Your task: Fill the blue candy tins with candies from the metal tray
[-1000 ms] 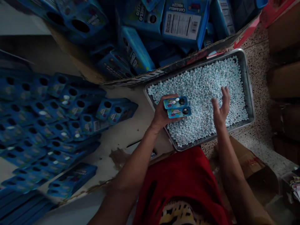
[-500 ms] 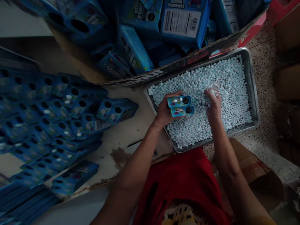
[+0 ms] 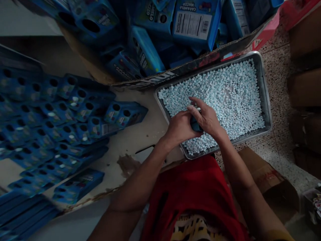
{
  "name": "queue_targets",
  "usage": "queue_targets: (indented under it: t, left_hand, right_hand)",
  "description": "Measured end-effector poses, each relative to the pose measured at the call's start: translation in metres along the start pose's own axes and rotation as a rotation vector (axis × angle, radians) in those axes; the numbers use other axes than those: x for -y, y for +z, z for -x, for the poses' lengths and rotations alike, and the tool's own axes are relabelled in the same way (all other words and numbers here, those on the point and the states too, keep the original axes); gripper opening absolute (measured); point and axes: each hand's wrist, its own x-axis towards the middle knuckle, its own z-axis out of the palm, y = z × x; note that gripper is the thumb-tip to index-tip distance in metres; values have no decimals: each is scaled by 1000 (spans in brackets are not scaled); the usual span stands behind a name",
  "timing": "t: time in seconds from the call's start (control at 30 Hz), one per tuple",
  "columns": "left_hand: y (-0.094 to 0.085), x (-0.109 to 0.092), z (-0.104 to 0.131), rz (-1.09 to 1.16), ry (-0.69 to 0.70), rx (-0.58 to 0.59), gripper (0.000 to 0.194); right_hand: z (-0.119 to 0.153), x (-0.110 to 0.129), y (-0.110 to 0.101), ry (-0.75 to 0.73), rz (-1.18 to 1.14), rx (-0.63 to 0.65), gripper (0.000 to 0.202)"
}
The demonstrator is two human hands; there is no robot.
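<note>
My left hand (image 3: 178, 126) is wrapped around a pair of small blue candy boxes (image 3: 195, 125) above the near left part of a metal tray (image 3: 267, 103). Over the top of the boxes, my right hand (image 3: 210, 119) is cupped with its fingers bent, and a few pale candies (image 3: 199, 109) show between thumb and forefinger. Its palm side and most of the boxes are hidden. Small white and light-blue candies (image 3: 238, 110) fill the tray, with a shallow dip to the right of my hands.
A large cardboard carton (image 3: 150, 81) full of blue boxes (image 3: 192, 23) borders the tray's far side. Rows of blue boxes with round holes (image 3: 67, 130) stand on the table at left, some with white candies on top. An open cardboard box (image 3: 265, 177) lies at lower right.
My right hand has left the candy heap and moved left onto the boxes, carrying candies. My left hand still holds the boxes, now mostly covered. The view has shifted slightly.
</note>
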Motion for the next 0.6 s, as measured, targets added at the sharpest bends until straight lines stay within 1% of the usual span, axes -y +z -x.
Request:
queue_targets:
  t: [0.03,0.1,0.17,0.23,0.3,0.37,0.43,0.47,0.5,0.53,0.6]
  left_hand:
    - [2,1,1,33,8,15,65]
    - [3,4,4,98,-17,5,66]
    - [2,9,6,142,-45,-49,66]
    - [-1,14,6,171,-13,-137,71]
    - [-4,18,3,223,101,-206,75]
    - [-3,21,0,316,233,-223,72]
    - [3,23,-4,424,304,-191,69]
    - [8,23,-5,474,305,-174,70]
    - [13,24,-6,517,288,-156,73]
    - [18,25,-6,554,265,-140,76]
    - [26,28,-4,620,216,-119,83]
  right_hand:
    - [-1,0,-2,29,32,25,68]
    - [9,3,-7,41,77,14,71]
    - [33,4,-12,-25,66,-31,71]
    - [64,-3,-16,-123,29,-48,74]
    - [92,-21,-23,-159,27,-101,75]
    - [111,-48,-32,-98,101,-267,72]
    - [118,-76,-42,-3,270,-438,74]
    - [117,-88,-45,27,381,-467,78]
    - [115,-97,-47,36,498,-445,83]
    - [110,-104,-46,28,608,-382,88]
    - [99,-109,-36,-27,761,-207,95]
